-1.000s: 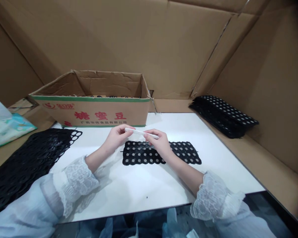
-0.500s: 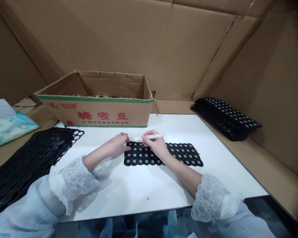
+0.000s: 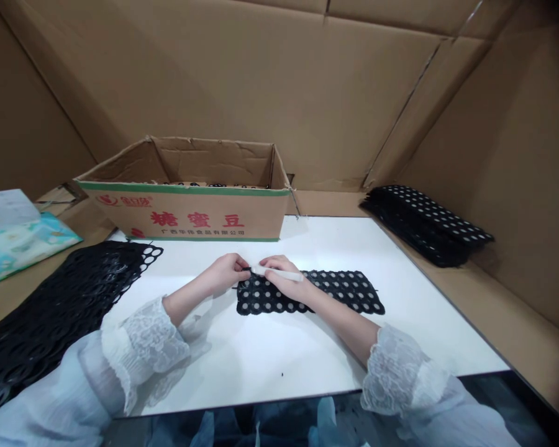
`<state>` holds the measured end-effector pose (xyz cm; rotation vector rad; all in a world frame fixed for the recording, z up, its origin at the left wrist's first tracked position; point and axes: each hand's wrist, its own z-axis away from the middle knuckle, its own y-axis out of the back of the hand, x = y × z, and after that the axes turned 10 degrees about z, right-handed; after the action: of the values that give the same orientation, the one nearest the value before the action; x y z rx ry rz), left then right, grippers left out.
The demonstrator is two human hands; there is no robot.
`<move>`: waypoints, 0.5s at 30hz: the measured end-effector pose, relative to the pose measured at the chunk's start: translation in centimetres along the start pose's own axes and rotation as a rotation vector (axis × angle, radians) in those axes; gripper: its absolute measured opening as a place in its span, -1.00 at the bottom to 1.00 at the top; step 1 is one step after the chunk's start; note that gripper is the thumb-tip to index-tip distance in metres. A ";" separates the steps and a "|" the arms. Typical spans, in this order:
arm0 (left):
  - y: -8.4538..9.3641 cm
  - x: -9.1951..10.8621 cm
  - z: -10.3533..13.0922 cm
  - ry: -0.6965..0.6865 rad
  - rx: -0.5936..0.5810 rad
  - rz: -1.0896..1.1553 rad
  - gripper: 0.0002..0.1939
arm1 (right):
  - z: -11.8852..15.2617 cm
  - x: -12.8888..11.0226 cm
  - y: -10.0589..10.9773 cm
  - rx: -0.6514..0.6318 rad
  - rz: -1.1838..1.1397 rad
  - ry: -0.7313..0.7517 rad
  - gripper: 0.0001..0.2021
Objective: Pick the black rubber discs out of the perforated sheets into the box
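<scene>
A black perforated sheet [image 3: 340, 290] with rows of pale round discs lies flat on the white tabletop in front of me. My left hand [image 3: 224, 274] is at the sheet's upper left corner, thumb and fingertips pinched together on its edge. In my right hand [image 3: 287, 284] is a slim white pen-like tool [image 3: 286, 274], its front end close to the left fingertips. The right hand and forearm cover part of the sheet's middle. What lies exactly between the two sets of fingertips is too small to make out.
Behind stands an open cardboard box [image 3: 195, 214] with black pieces inside. Black ring-patterned netting [image 3: 60, 298] is spread at the left, beside a teal-and-white tissue pack [image 3: 32, 245]. A stack of black dotted sheets [image 3: 428, 217] sits at the right, along the cardboard wall [image 3: 503, 186].
My right hand has shifted slightly left and down towards the left hand, and the tool's rear end now tilts lower. The left fingers have closed together. The view has shifted slightly.
</scene>
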<state>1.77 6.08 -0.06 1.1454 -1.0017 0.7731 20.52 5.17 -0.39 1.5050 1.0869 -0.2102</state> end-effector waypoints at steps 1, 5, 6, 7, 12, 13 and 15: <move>0.1 0.1 0.0 0.007 -0.009 0.002 -0.83 | 0.1 0.0 0.0 -0.021 -0.012 -0.010 -0.88; 0.1 0.8 0.3 0.044 -0.033 0.001 -0.86 | 0.2 0.0 0.3 -0.082 -0.058 -0.056 -0.85; 0.1 0.9 0.4 0.057 -0.037 0.007 -0.85 | 0.2 -0.1 0.4 -0.085 -0.061 -0.059 -0.85; 0.1 1.1 0.5 0.072 -0.040 0.016 -0.84 | 0.2 -0.1 0.5 -0.090 -0.059 -0.057 -0.85; 0.2 1.8 0.9 0.125 -0.075 0.060 -0.78 | 0.1 -0.3 0.9 -0.159 -0.020 -0.039 -0.78; 0.2 1.9 1.0 0.130 -0.081 0.053 -0.76 | 0.0 -0.3 0.9 -0.167 -0.003 -0.037 -0.77; 0.1 2.0 1.1 0.133 -0.080 0.021 -0.74 | 0.0 -0.5 0.8 -0.158 0.062 -0.031 -0.78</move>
<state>2.16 5.05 1.98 1.0029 -0.9261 0.8083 20.81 5.05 0.48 1.3876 1.0070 -0.1017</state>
